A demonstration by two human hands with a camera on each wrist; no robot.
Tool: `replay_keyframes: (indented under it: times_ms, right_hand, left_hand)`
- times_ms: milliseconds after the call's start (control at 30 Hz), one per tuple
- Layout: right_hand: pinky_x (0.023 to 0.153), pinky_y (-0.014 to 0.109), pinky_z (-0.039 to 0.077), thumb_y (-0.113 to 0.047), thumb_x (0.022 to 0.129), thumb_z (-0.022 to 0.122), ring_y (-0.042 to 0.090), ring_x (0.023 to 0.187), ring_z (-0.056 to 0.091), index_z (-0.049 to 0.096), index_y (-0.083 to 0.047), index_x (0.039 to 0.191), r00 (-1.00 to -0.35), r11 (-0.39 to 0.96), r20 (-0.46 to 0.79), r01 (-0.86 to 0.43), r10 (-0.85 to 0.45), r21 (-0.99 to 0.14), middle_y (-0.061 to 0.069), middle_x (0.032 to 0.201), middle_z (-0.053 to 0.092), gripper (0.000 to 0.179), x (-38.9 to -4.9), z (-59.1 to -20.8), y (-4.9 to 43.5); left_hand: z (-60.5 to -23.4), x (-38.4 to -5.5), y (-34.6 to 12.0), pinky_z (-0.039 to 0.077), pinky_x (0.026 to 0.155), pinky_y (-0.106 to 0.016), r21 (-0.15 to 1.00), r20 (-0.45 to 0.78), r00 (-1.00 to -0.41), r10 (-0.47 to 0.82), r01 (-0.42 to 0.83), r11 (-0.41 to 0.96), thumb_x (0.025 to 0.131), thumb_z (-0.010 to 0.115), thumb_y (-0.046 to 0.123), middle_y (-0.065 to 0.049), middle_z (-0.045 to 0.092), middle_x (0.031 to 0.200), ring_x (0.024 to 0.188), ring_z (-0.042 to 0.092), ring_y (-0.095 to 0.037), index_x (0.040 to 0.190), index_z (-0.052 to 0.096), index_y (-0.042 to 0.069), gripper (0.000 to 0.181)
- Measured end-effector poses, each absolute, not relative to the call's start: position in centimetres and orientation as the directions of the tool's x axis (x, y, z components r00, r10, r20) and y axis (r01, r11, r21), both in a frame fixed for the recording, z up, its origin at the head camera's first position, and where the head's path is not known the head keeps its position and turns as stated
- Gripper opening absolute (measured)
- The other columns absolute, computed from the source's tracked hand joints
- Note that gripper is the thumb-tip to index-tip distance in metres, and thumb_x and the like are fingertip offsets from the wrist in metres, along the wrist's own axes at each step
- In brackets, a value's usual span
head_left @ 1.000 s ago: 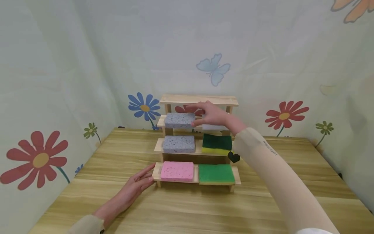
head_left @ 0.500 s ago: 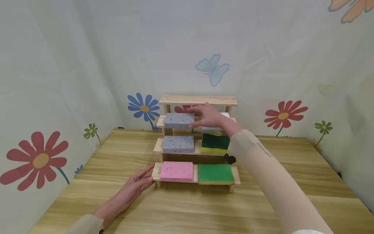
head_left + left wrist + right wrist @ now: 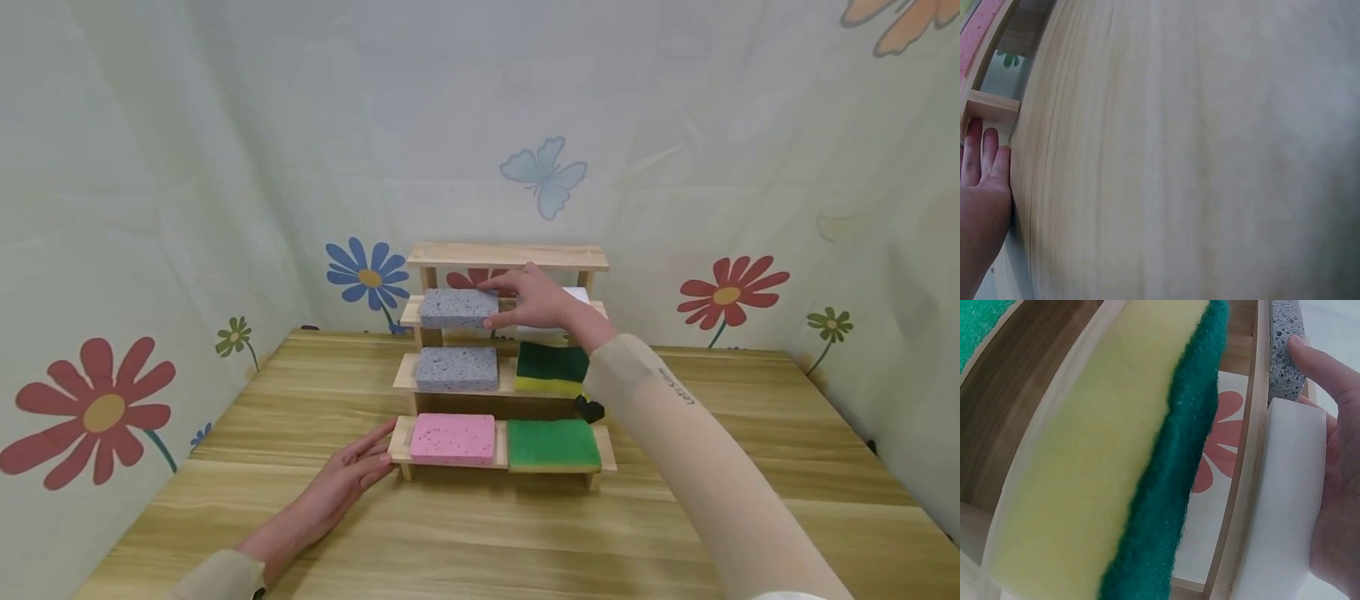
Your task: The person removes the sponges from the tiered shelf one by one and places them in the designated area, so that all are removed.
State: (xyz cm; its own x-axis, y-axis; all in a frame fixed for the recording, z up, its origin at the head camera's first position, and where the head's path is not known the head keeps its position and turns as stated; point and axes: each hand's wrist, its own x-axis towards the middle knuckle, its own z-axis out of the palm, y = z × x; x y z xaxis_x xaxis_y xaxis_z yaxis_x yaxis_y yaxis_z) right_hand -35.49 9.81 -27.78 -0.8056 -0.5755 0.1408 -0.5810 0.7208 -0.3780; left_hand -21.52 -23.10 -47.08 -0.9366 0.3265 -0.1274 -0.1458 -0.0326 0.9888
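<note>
On the second tier from the top of the wooden step rack point(image 3: 510, 254), a grey speckled sponge point(image 3: 453, 308) lies at the left. My right hand point(image 3: 536, 300) pinches its right end, thumb at the front and fingers behind. Below the palm, a white sponge point(image 3: 1285, 500) shares that tier, partly hidden by the hand in the head view. My left hand point(image 3: 345, 479) rests against the left end of the lowest tier, beside a pink sponge point(image 3: 453, 437). In the left wrist view its fingers point(image 3: 989, 150) lie fairly straight by a wooden support point(image 3: 994, 105).
Another grey sponge point(image 3: 457, 368) and a dark-green and yellow scouring sponge point(image 3: 551, 367) lie on the tier below. A green scouring sponge point(image 3: 553, 444) lies at the lowest tier's right. The rack stands on a wood-grain table point(image 3: 480, 542) before a flowered cloth point(image 3: 420, 125).
My right hand has shifted slightly left and down onto the grey sponge's end, uncovering more of the white sponge. The left hand stays at the rack, and the sponges keep their places.
</note>
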Motion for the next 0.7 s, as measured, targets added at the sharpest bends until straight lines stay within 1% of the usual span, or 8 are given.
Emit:
replay_keyframes:
  times_ms: [200, 267, 433, 700]
  right_hand:
    - [0.095, 0.043, 0.039, -0.047, 0.084, 0.074, 0.025, 0.112, 0.037, 0.052, -0.021, 0.144, -0.799, 0.715, 0.142, -0.589, -0.584, -0.376, 0.006, 0.149, 0.051, 0.070, -35.60, -27.76, 9.86]
    - [0.094, 0.042, 0.040, -0.048, 0.084, 0.074, 0.025, 0.112, 0.037, 0.052, -0.021, 0.144, -0.801, 0.715, 0.141, -0.586, -0.581, -0.381, 0.005, 0.148, 0.051, 0.070, -35.61, -27.76, 9.86]
    - [0.085, 0.038, 0.038, -0.048, 0.083, 0.075, 0.024, 0.107, 0.036, 0.053, -0.022, 0.144, -0.804, 0.718, 0.147, -0.584, -0.577, -0.377, 0.004, 0.145, 0.054, 0.069, -35.62, -27.82, 9.83]
    - [0.091, 0.042, 0.040, -0.044, 0.083, 0.077, 0.030, 0.115, 0.040, 0.055, -0.021, 0.143, -0.797, 0.693, 0.166, -0.591, -0.580, -0.413, 0.005, 0.145, 0.054, 0.068, -35.52, -27.87, 10.02]
  left_hand:
    - [-47.12, -21.50, -23.12, 0.048, 0.107, -0.019, 0.990, -0.120, -0.939, 0.323, -0.138, -0.034, 0.101, 0.055, 0.019, -0.020, 0.037, 0.154, 0.121, 0.057, 0.000, 0.158, 0.024, 0.011, 0.065]
    - [-47.12, -21.50, -23.12, 0.048, 0.107, -0.019, 0.990, -0.118, -0.939, 0.323, -0.136, -0.035, 0.101, 0.055, 0.019, -0.020, 0.038, 0.154, 0.121, 0.056, 0.000, 0.158, 0.024, 0.011, 0.065]
    - [-47.08, -21.51, -23.12, 0.048, 0.107, -0.019, 0.989, -0.124, -0.939, 0.322, -0.142, -0.033, 0.101, 0.055, 0.019, -0.020, 0.037, 0.154, 0.122, 0.056, 0.000, 0.158, 0.024, 0.012, 0.065]
    - [-47.11, -21.57, -23.16, 0.048, 0.107, -0.019, 0.990, -0.118, -0.935, 0.335, -0.138, -0.037, 0.101, 0.055, 0.019, -0.017, 0.039, 0.154, 0.122, 0.056, 0.001, 0.158, 0.022, 0.011, 0.066]
